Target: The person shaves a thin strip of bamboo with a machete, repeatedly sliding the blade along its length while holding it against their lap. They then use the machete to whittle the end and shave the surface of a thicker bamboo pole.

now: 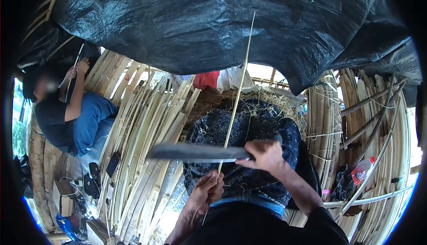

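My left hand (207, 190) is closed around the lower part of a long thin bamboo strip (240, 89), which rises upward and tapers toward the dark sheet. My right hand (266, 156) grips the handle of a large machete (195, 153). Its broad dark blade points left and crosses the strip just above my left hand, slightly blurred. A dark patterned cloth (213, 131) covers my lap, with pale shavings scattered on it.
Split bamboo slats (138, 142) lean in a bundle at left, more slats (382, 156) at right. A black tarp (213, 27) hangs overhead. Another person (66, 111) sits at far left, holding a thin strip. A plastic bottle (362, 171) lies at right.
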`<act>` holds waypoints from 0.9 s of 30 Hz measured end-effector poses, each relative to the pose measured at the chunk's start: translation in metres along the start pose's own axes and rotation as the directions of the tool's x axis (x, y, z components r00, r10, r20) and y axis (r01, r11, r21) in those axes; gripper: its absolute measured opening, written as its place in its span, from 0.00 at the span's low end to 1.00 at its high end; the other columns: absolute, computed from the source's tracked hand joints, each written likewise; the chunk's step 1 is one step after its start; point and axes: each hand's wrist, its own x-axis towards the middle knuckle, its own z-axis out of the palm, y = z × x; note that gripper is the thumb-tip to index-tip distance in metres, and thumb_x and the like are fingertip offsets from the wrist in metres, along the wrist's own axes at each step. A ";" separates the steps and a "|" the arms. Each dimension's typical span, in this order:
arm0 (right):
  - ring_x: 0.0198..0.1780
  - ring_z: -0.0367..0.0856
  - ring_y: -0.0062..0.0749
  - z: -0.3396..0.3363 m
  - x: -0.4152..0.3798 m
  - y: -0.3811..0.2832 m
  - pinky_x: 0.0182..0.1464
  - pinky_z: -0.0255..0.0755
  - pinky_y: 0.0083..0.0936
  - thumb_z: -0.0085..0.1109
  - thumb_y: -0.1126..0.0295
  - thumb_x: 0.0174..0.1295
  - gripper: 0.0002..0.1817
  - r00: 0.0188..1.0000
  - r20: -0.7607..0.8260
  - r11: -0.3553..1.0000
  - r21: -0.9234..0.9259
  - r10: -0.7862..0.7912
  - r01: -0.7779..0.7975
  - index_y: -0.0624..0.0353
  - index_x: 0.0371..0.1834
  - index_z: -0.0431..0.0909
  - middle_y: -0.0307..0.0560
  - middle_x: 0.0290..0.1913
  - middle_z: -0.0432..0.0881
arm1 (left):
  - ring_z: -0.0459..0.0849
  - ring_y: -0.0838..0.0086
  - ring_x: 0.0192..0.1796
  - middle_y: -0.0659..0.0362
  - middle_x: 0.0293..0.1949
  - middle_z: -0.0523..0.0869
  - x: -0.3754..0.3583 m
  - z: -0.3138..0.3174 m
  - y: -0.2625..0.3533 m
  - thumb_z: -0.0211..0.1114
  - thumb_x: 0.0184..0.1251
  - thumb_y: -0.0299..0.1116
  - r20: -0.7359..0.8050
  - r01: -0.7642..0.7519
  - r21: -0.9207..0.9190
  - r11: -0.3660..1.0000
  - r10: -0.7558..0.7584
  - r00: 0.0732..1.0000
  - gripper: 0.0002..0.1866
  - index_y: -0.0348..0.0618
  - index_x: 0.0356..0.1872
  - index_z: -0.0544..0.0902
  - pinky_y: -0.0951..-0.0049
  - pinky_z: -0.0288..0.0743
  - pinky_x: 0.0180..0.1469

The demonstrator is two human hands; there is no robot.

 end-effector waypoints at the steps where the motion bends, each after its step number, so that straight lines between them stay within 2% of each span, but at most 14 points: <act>1: 0.15 0.78 0.34 0.006 0.006 0.019 0.17 0.68 0.32 0.65 0.35 0.58 0.28 0.990 -0.141 1.000 0.030 0.006 -0.002 0.50 0.24 0.77 0.37 0.16 0.75 | 0.54 0.88 0.17 0.72 0.19 0.60 -0.005 -0.002 -0.001 0.53 0.82 0.45 0.049 0.019 -0.006 1.000 -0.019 0.999 0.13 0.48 0.39 0.74 0.80 0.45 0.18; 3: 0.15 0.80 0.38 0.007 0.010 0.048 0.17 0.70 0.35 0.63 0.38 0.61 0.27 0.938 -0.126 0.944 -0.032 0.322 -0.328 0.52 0.26 0.78 0.42 0.16 0.78 | 0.54 0.88 0.17 0.72 0.20 0.60 -0.015 -0.004 -0.003 0.52 0.82 0.45 0.089 0.047 -0.018 0.999 -0.045 0.995 0.14 0.48 0.38 0.73 0.81 0.45 0.18; 5: 0.16 0.81 0.41 0.007 0.015 0.064 0.18 0.72 0.36 0.63 0.41 0.63 0.25 0.911 -0.122 0.916 -0.030 0.394 -0.400 0.53 0.28 0.80 0.47 0.17 0.80 | 0.54 0.88 0.17 0.72 0.20 0.60 -0.019 -0.003 -0.005 0.52 0.82 0.46 0.086 0.118 -0.026 0.993 -0.116 0.990 0.14 0.48 0.38 0.73 0.81 0.45 0.18; 7: 0.16 0.82 0.40 0.011 0.010 0.051 0.18 0.73 0.36 0.64 0.40 0.62 0.25 0.934 -0.086 0.935 -0.044 0.347 -0.351 0.53 0.30 0.81 0.46 0.18 0.81 | 0.54 0.88 0.18 0.72 0.20 0.60 -0.011 -0.008 -0.006 0.52 0.82 0.46 0.125 0.115 -0.053 0.992 -0.107 0.986 0.14 0.48 0.38 0.72 0.81 0.45 0.18; 9: 0.16 0.81 0.36 0.017 0.000 0.026 0.18 0.72 0.34 0.66 0.38 0.59 0.26 0.975 -0.156 0.987 0.046 0.157 -0.152 0.51 0.27 0.80 0.40 0.17 0.80 | 0.55 0.88 0.18 0.72 0.20 0.60 -0.005 -0.011 -0.002 0.53 0.82 0.47 0.108 0.096 -0.065 0.993 -0.089 0.990 0.14 0.49 0.39 0.72 0.82 0.46 0.18; 11: 0.16 0.79 0.34 0.009 -0.008 0.007 0.18 0.71 0.32 0.67 0.37 0.57 0.26 0.999 0.048 0.999 0.039 0.024 -0.026 0.49 0.26 0.80 0.35 0.16 0.76 | 0.54 0.88 0.18 0.72 0.21 0.59 0.000 -0.011 0.000 0.53 0.81 0.46 0.119 0.072 -0.081 0.994 -0.062 0.991 0.13 0.49 0.39 0.71 0.82 0.46 0.19; 13: 0.15 0.77 0.34 0.009 -0.004 0.014 0.18 0.70 0.29 0.66 0.36 0.57 0.26 0.998 -0.042 0.999 0.016 -0.040 0.041 0.48 0.25 0.80 0.33 0.16 0.72 | 0.55 0.86 0.18 0.71 0.20 0.58 -0.004 -0.010 0.004 0.53 0.81 0.48 0.089 0.069 -0.013 0.998 -0.067 0.994 0.15 0.49 0.37 0.70 0.81 0.47 0.17; 15: 0.15 0.78 0.35 0.008 0.004 0.044 0.18 0.70 0.31 0.63 0.37 0.61 0.26 0.993 -0.118 0.991 -0.131 0.021 -0.036 0.50 0.27 0.81 0.36 0.14 0.75 | 0.55 0.86 0.18 0.71 0.20 0.59 -0.014 -0.018 -0.002 0.54 0.80 0.50 0.097 0.072 0.011 0.997 -0.073 0.993 0.17 0.49 0.37 0.71 0.80 0.47 0.17; 17: 0.15 0.79 0.42 0.016 0.008 0.080 0.20 0.73 0.37 0.60 0.42 0.66 0.25 0.879 -0.154 0.883 -0.062 0.452 -0.465 0.54 0.28 0.82 0.43 0.14 0.78 | 0.56 0.87 0.18 0.71 0.21 0.60 -0.028 -0.027 -0.011 0.53 0.82 0.42 0.088 0.161 -0.128 0.979 -0.151 0.985 0.12 0.47 0.38 0.71 0.82 0.47 0.18; 19: 0.16 0.81 0.50 0.012 0.017 0.100 0.21 0.74 0.43 0.56 0.46 0.70 0.25 0.773 -0.238 0.791 -0.029 0.588 -0.610 0.58 0.30 0.82 0.53 0.14 0.79 | 0.56 0.86 0.19 0.71 0.21 0.60 -0.036 -0.038 -0.021 0.53 0.82 0.41 0.129 0.179 -0.147 0.973 -0.161 0.978 0.12 0.46 0.39 0.72 0.82 0.47 0.18; 20: 0.18 0.82 0.54 0.011 0.014 0.104 0.22 0.75 0.44 0.55 0.47 0.72 0.25 0.782 -0.216 0.806 0.052 0.585 -0.589 0.60 0.32 0.82 0.56 0.15 0.79 | 0.56 0.86 0.19 0.71 0.21 0.60 -0.037 -0.042 -0.023 0.53 0.82 0.41 0.139 0.172 -0.133 0.976 -0.154 0.978 0.12 0.46 0.39 0.72 0.81 0.47 0.18; 23: 0.19 0.83 0.50 0.015 -0.006 0.076 0.23 0.76 0.41 0.60 0.45 0.67 0.24 0.842 -0.083 0.838 0.190 0.533 -0.512 0.58 0.33 0.83 0.54 0.17 0.80 | 0.56 0.86 0.19 0.71 0.21 0.61 -0.027 -0.038 -0.020 0.52 0.82 0.42 0.177 0.154 -0.138 0.978 -0.128 0.976 0.12 0.45 0.40 0.73 0.81 0.47 0.19; 25: 0.18 0.83 0.45 0.018 -0.014 0.052 0.23 0.76 0.37 0.64 0.42 0.63 0.24 0.928 -0.120 0.931 0.138 0.354 -0.338 0.55 0.32 0.83 0.49 0.16 0.81 | 0.56 0.87 0.19 0.71 0.21 0.61 -0.016 -0.027 -0.010 0.52 0.82 0.42 0.106 0.135 -0.100 0.986 -0.125 0.986 0.12 0.46 0.40 0.73 0.81 0.46 0.19; 27: 0.18 0.83 0.40 0.014 -0.015 0.034 0.21 0.74 0.34 0.67 0.40 0.59 0.24 0.970 -0.063 0.970 0.093 0.233 -0.227 0.52 0.30 0.82 0.44 0.17 0.81 | 0.56 0.87 0.18 0.72 0.21 0.61 -0.007 -0.019 -0.001 0.52 0.82 0.43 0.081 0.139 -0.067 0.988 -0.133 0.988 0.13 0.47 0.39 0.73 0.81 0.47 0.19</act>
